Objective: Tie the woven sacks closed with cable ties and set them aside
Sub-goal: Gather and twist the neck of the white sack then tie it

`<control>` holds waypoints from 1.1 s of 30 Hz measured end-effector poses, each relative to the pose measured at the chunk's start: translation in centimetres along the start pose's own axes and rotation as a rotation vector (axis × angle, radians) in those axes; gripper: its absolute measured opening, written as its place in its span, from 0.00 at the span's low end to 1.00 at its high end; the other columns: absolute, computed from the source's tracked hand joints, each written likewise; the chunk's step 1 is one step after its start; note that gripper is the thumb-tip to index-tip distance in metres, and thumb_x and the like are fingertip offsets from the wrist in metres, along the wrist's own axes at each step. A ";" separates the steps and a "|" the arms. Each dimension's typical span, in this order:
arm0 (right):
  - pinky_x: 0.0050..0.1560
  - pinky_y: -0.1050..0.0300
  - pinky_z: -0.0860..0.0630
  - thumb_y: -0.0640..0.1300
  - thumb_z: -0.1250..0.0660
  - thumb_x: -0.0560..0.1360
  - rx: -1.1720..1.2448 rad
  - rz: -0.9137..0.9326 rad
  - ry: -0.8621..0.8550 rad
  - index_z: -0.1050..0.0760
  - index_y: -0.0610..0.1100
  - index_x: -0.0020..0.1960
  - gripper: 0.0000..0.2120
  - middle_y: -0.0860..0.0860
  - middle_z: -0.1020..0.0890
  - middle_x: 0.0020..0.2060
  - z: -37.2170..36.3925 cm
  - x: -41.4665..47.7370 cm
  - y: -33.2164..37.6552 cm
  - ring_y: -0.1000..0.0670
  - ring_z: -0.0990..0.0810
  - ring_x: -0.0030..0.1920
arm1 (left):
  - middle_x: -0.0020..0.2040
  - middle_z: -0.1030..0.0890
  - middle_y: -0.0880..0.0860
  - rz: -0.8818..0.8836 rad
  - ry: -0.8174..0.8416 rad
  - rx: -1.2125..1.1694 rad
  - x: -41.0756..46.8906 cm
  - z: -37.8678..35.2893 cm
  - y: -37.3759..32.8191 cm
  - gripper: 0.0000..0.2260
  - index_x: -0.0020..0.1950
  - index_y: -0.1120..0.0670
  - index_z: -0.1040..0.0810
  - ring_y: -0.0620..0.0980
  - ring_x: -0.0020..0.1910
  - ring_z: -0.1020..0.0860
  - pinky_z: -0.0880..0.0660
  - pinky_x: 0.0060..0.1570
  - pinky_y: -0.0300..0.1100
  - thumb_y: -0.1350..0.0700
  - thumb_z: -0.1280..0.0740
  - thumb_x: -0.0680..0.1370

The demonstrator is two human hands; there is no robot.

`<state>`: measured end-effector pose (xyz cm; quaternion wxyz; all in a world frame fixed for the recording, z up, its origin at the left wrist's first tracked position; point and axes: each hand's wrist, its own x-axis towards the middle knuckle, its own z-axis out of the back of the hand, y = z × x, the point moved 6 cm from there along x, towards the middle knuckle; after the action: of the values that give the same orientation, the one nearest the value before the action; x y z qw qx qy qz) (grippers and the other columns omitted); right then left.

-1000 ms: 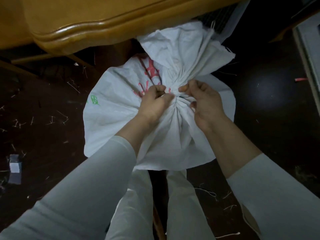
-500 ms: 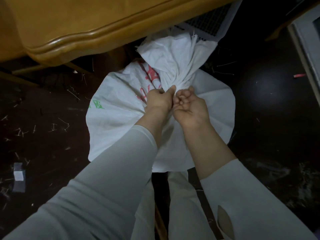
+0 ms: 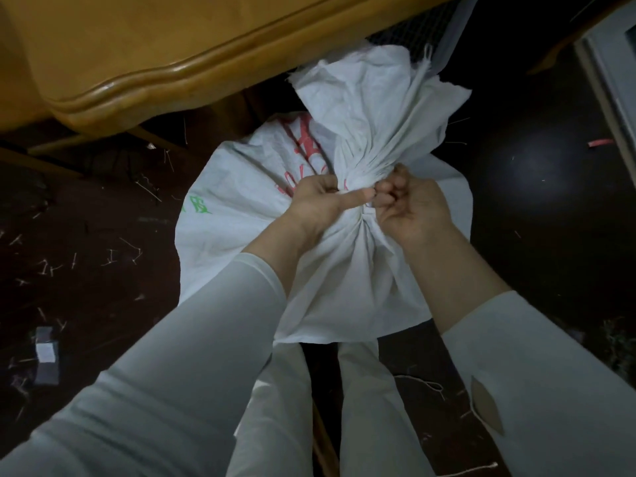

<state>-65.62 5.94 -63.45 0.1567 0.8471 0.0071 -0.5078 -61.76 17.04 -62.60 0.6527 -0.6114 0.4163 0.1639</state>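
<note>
Gripping the gathered neck of the white woven plastic sack (image 3: 344,270) with our left hand (image 3: 320,201), we are pinching the same neck with our right hand (image 3: 409,208), fingers curled. The sack is standing on the dark floor (image 3: 533,242) beside the golden wooden table (image 3: 137,46); folds are making its red and green print unreadable.

Wooden table (image 3: 144,39) upper left; small clippings (image 3: 113,259) scattered on dark floor (image 3: 537,215).

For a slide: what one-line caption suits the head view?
Left hand and right hand grip the gathered neck of a white woven sack.
</note>
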 end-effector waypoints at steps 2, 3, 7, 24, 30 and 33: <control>0.14 0.69 0.48 0.33 0.52 0.78 -0.164 0.016 0.037 0.38 0.44 0.32 0.17 0.55 0.36 0.15 -0.5 0.0 0.0 0.58 0.39 0.15 | 0.49 0.18 0.62 0.020 -0.023 -0.066 -0.4 0.2 0.2 0.13 0.53 0.68 0.21 0.51 0.43 0.18 0.20 0.44 0.35 0.66 0.27 0.70; 0.14 0.70 0.49 0.34 0.52 0.78 -0.260 0.045 0.031 0.39 0.44 0.32 0.17 0.56 0.37 0.15 -0.8 0.1 0.0 0.58 0.41 0.14 | 0.48 0.17 0.63 0.048 -0.020 -0.135 -0.6 0.2 0.4 0.12 0.52 0.69 0.21 0.53 0.43 0.17 0.19 0.45 0.39 0.66 0.28 0.70; 0.16 0.73 0.47 0.32 0.48 0.77 -0.445 0.224 -0.132 0.39 0.44 0.26 0.21 0.55 0.38 0.12 -1.0 0.4 0.3 0.57 0.43 0.12 | 0.38 0.17 0.61 0.092 -0.051 -0.272 -1.0 0.2 0.5 0.09 0.48 0.71 0.22 0.53 0.35 0.17 0.18 0.39 0.44 0.69 0.28 0.70; 0.18 0.68 0.37 0.36 0.48 0.79 -0.528 0.136 -0.181 0.37 0.45 0.33 0.16 0.52 0.36 0.28 0.1 1.1 -0.9 0.58 0.35 0.17 | 0.48 0.15 0.55 -0.089 0.015 0.089 -2.0 1.5 0.1 0.10 0.53 0.65 0.22 0.39 0.36 0.18 0.23 0.39 0.28 0.70 0.32 0.72; 0.22 0.66 0.36 0.36 0.46 0.79 -0.495 0.072 -0.232 0.34 0.44 0.34 0.15 0.49 0.32 0.28 0.4 1.7 -1.8 0.54 0.35 0.24 | 0.39 0.17 0.53 0.032 -0.074 0.023 -1.2 2.1 1.1 0.11 0.52 0.65 0.22 0.49 0.37 0.18 0.19 0.46 0.43 0.69 0.30 0.71; 0.26 0.64 0.30 0.35 0.40 0.77 -0.543 0.105 -0.116 0.28 0.42 0.43 0.06 0.47 0.26 0.30 -0.3 0.2 -1.0 0.52 0.29 0.28 | 0.52 0.17 0.57 0.060 -0.151 0.037 -0.7 3.6 1.4 0.23 0.57 0.62 0.22 0.55 0.49 0.18 0.22 0.56 0.53 0.59 0.24 0.64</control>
<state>-65.42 6.90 -63.76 0.4039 0.7428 0.0901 -0.5263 -61.89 20.91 -63.35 0.6883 -0.5724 0.3868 0.2212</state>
